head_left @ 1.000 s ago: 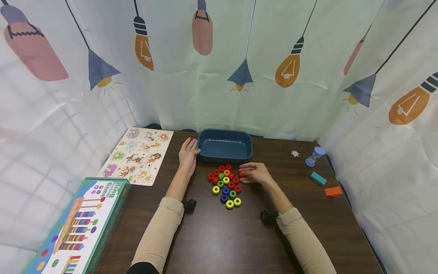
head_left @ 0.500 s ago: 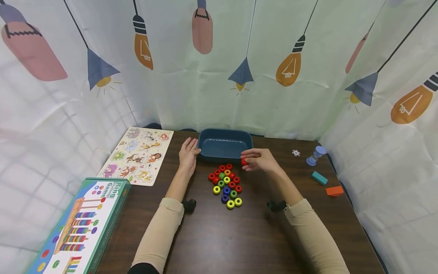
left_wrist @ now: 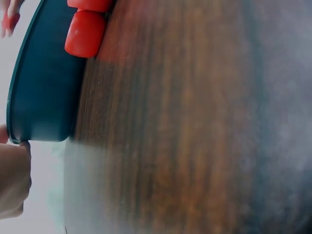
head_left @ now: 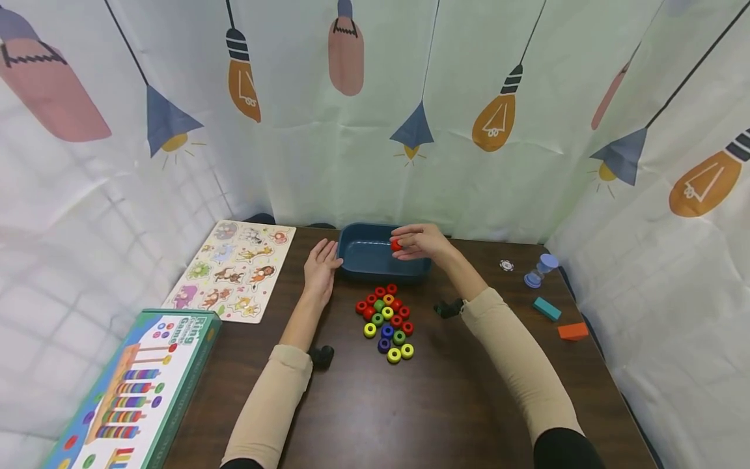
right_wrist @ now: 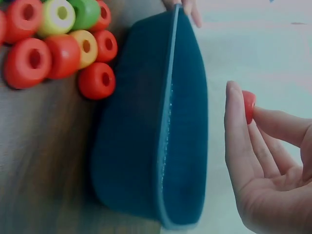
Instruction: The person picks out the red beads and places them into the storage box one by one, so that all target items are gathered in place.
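Note:
My right hand [head_left: 423, 241] pinches a red bead [right_wrist: 249, 107] between thumb and fingers, above the dark blue tray [head_left: 383, 272]. In the right wrist view the bead is held clear of the rim. Beside the tray's left end, my left hand [head_left: 319, 270] has its fingers extended, and its thumb touches the tray's edge. Just in front of the tray lies a loose group of ring-shaped beads, among them a green bead [head_left: 399, 337], a yellow bead [head_left: 394, 355] and several red ones. The tray's inner right part is hidden behind my right hand.
An animal puzzle board [head_left: 234, 270] and a boxed toy [head_left: 131, 391] lie at the left. To the right are a poker chip [head_left: 506, 265], a small hourglass [head_left: 540, 270], a teal block [head_left: 547, 309] and an orange block [head_left: 573, 331]. A printed curtain [head_left: 305, 163] hangs behind the table.
My right hand has picked up a red bead from the right side of the group and carried it up and left over the tray. The left hand stays at the tray's left end.

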Demonstrator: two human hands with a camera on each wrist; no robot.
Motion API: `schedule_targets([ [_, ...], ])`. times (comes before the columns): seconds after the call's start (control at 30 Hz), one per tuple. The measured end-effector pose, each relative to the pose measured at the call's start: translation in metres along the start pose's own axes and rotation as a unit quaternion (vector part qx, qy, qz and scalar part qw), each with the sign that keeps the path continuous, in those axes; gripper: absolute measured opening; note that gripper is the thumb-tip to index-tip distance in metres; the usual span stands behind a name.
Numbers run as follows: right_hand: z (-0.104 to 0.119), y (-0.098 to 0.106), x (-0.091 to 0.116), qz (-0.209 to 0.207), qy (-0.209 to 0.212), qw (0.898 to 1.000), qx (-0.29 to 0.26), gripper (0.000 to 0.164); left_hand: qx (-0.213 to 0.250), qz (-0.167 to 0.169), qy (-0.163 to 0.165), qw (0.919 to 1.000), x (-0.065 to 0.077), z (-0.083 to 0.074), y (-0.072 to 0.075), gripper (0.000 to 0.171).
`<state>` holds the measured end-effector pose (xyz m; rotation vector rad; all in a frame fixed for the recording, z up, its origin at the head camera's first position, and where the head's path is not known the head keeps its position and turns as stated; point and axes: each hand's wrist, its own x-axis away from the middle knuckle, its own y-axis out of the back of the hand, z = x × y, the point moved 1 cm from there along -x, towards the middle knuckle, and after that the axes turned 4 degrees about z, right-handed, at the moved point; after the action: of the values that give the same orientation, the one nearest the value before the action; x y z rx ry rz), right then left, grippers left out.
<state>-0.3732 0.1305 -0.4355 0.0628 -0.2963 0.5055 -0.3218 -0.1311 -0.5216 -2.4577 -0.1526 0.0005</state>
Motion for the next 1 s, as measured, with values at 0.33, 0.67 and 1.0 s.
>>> schedule_targets([
  [0.33,0.005,-0.024,-0.062,0.006,-0.047,0.999,0.017,0.041,-0.006,-0.002,0.004,1.0,0.0,0.0,0.0,0.074],
  [0.67,-0.002,-0.059,-0.1,-0.003,-0.08,0.996,0.027,0.04,-0.005,-0.007,0.005,1.0,0.001,0.001,0.001,0.071],
  [1.0,-0.023,-0.075,-0.113,-0.025,-0.103,0.994,0.016,0.04,0.01,-0.006,0.006,0.9999,0.004,0.0,0.0,0.07],
])
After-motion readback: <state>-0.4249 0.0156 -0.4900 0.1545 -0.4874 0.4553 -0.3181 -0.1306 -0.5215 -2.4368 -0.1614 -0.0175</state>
